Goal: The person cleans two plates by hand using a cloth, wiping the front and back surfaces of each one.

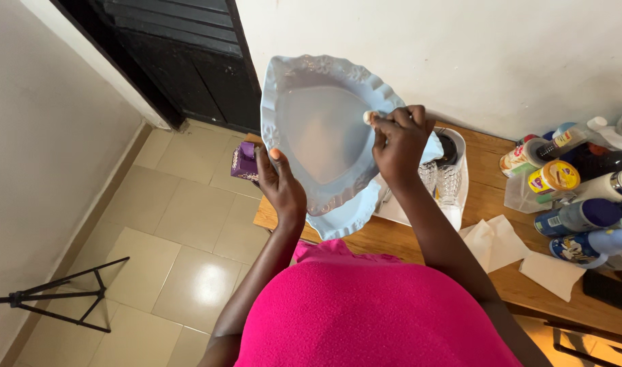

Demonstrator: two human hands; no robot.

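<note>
The pale blue, scallop-edged plate (317, 129) stood tilted above the table (494, 197). The left hand (280, 183) gripped its lower rim; the right hand (400, 141) pinched a tissue (370, 117) against its right edge.

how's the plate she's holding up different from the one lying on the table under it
The held plate is tilted up, gripped at its edge by the left hand, while the right hand presses a cloth to it; the lower plate lies flat on the wooden table, untouched. The held plate shows whole; the lower plate is mostly hidden behind it. Both are pale blue with wavy rims.
</note>
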